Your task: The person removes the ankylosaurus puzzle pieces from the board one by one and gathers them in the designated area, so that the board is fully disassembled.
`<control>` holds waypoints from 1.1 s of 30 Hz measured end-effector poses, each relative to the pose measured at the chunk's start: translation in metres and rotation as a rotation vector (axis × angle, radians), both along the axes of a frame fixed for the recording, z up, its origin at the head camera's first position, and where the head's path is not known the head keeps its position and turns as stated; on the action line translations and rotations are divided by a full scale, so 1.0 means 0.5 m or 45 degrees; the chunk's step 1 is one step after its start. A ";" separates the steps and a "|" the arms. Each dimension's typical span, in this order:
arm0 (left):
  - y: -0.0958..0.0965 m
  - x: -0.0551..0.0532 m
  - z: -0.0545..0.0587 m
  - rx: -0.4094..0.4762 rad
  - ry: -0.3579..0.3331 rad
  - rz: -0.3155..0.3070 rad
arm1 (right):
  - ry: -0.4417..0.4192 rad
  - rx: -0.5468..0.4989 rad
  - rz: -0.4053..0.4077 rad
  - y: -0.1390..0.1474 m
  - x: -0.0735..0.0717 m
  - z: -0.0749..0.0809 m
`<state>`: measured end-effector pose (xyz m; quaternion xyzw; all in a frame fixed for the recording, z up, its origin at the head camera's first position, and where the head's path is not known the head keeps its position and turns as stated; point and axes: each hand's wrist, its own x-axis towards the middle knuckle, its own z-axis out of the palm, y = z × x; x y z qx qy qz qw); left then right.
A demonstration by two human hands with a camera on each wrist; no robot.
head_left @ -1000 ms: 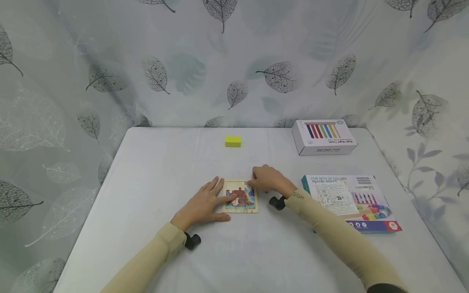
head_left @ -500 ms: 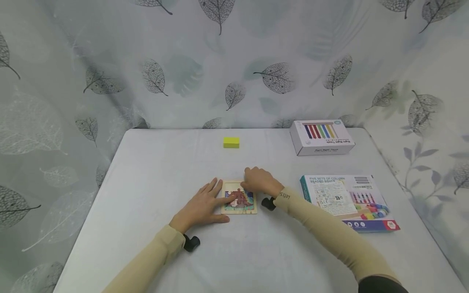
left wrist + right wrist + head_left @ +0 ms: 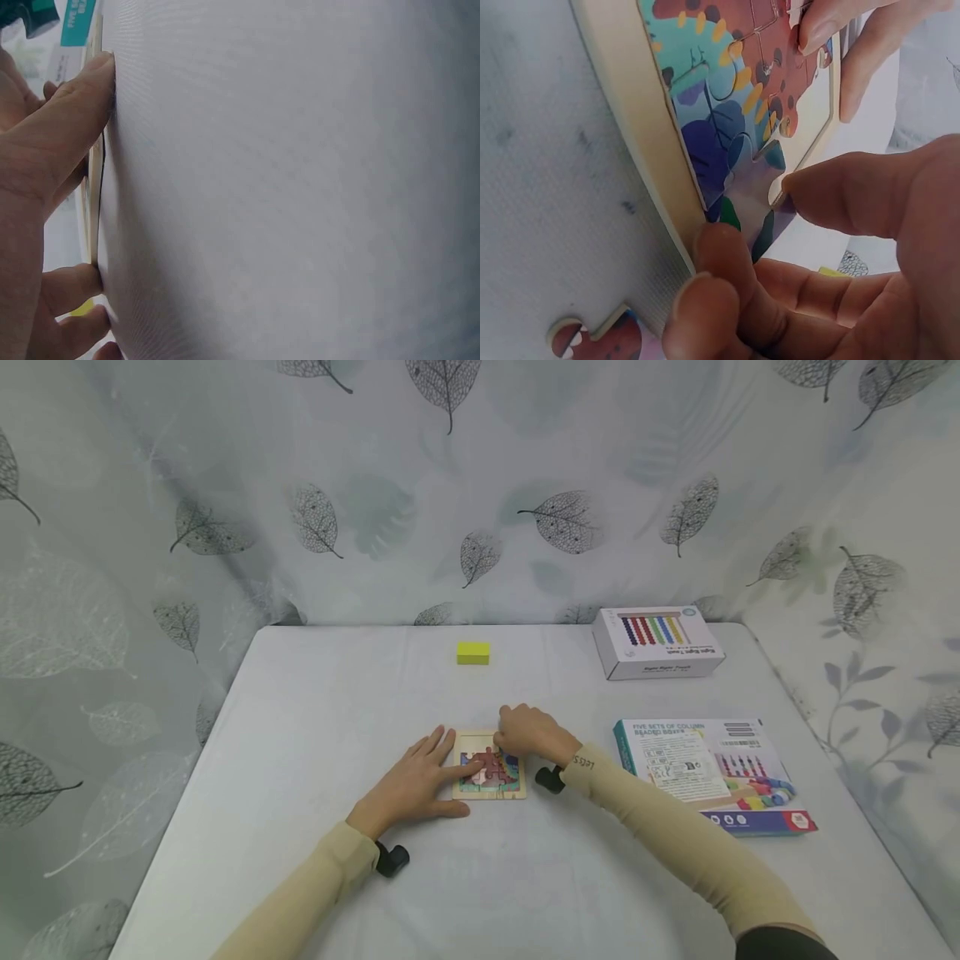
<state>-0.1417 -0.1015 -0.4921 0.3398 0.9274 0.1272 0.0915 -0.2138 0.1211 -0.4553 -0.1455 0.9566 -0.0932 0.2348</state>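
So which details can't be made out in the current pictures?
Loose puzzle piece: right wrist view, cut off by the bottom edge.
Face of the framed puzzle: left wrist view, edge-on and partly behind the left hand.
Its far right corner: head view, covered by the right hand.
Print on the white label: head view, too small.

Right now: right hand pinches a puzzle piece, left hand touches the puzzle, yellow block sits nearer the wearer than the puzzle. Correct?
Wrong on the yellow block: the head view shows it beyond the puzzle, farther from the wearer. Right hand pinching a puzzle piece, left hand touching the puzzle: both fine.
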 end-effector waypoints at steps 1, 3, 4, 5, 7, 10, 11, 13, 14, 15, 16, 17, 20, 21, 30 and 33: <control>0.000 0.001 0.000 0.002 -0.003 0.002 | -0.006 -0.003 -0.004 0.000 0.000 0.000; 0.000 0.001 0.000 -0.002 -0.003 0.005 | -0.012 -0.010 -0.007 0.000 0.001 0.001; 0.000 0.002 0.000 -0.003 -0.002 0.007 | -0.012 -0.016 -0.009 0.000 0.002 0.002; 0.000 0.002 0.001 -0.002 -0.001 0.008 | -0.014 -0.022 -0.010 0.000 0.002 0.002; -0.001 0.002 0.001 -0.001 0.000 0.012 | -0.014 -0.032 -0.009 0.001 0.002 0.004; -0.001 0.002 0.001 0.002 -0.004 0.016 | -0.020 -0.050 -0.007 0.003 0.003 0.005; -0.001 0.002 0.000 0.002 -0.006 0.016 | -0.023 -0.056 -0.007 0.004 0.004 0.005; -0.001 0.001 -0.001 -0.003 -0.004 0.014 | -0.027 -0.070 -0.008 0.007 0.005 0.006; -0.001 0.000 -0.002 -0.005 -0.002 0.012 | -0.030 -0.079 -0.010 0.008 0.005 0.006; -0.002 0.000 -0.003 -0.007 0.001 0.010 | -0.033 -0.087 -0.010 0.010 0.005 0.007; -0.002 0.000 -0.004 -0.007 0.003 0.007 | -0.037 -0.098 -0.011 0.012 0.006 0.008; -0.002 -0.001 -0.004 -0.006 0.004 0.006 | -0.040 -0.111 -0.005 0.014 0.007 0.008; -0.002 -0.001 -0.005 -0.004 0.003 0.005 | -0.064 -0.151 0.014 0.023 0.008 0.010; -0.002 0.000 -0.005 -0.004 0.003 0.004 | -0.075 -0.165 0.023 0.026 0.008 0.011; -0.001 0.001 -0.003 -0.013 -0.017 0.019 | -0.060 -0.255 0.104 0.050 0.005 0.034; -0.001 0.001 -0.002 -0.015 -0.014 0.019 | -0.031 -0.279 0.135 0.063 0.003 0.052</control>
